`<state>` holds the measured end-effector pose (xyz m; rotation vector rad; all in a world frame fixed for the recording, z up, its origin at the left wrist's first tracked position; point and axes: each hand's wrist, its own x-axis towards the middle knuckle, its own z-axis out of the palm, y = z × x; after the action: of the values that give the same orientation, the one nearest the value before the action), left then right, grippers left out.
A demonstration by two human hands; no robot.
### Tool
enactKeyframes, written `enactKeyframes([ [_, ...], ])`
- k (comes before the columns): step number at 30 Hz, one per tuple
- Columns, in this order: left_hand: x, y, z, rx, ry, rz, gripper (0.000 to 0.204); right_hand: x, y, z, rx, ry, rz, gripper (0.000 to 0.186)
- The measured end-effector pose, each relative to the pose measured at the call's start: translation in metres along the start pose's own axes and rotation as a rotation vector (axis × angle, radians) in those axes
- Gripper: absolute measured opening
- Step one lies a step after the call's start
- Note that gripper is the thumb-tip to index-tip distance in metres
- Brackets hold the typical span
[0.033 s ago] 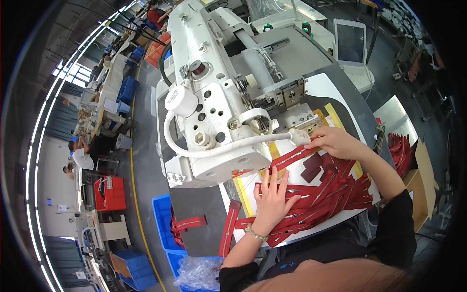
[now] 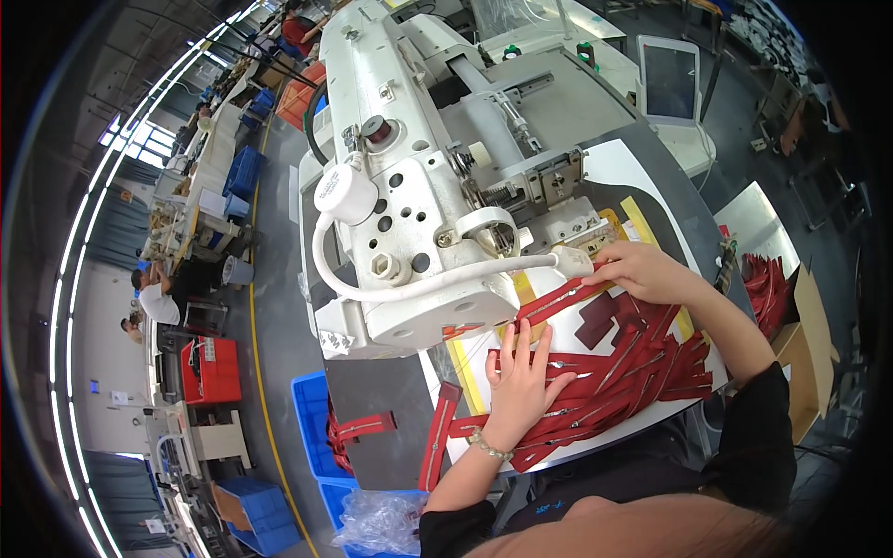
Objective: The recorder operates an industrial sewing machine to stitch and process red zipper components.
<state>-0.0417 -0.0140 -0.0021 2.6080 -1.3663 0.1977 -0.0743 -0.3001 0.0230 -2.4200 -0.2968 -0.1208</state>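
Fingers (image 2: 606, 272) of right hand (image 2: 644, 273) tight on 1 red zipper (image 2: 558, 302), left hand (image 2: 519, 392) splayed

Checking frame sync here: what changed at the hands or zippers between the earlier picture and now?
Nothing visibly moved; nothing was taken hold of or let go. Unchanged: right hand on the upper right end of a red zipper strip, left hand spread near the strip's other end, pile of red zippers and white sewing machine as before.
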Motion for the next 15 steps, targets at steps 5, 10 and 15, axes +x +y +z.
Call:
enactKeyframes([
  [5, 0.001, 0.0, 0.001, -0.109, -0.039, -0.017, 0.072, -0.004, -0.002, -0.013, -0.007, -0.007, 0.069, 0.042],
  [10, 0.003, 0.001, 0.001, -0.034, -0.028, -0.012, 0.071, -0.01, -0.001, -0.026, -0.194, 0.02, 0.044, 0.044],
  [15, 0.003, -0.001, 0.001, -0.044, -0.036, -0.017, 0.071, -0.015, -0.006, -0.049, -0.358, -0.087, 0.158, 0.039],
])
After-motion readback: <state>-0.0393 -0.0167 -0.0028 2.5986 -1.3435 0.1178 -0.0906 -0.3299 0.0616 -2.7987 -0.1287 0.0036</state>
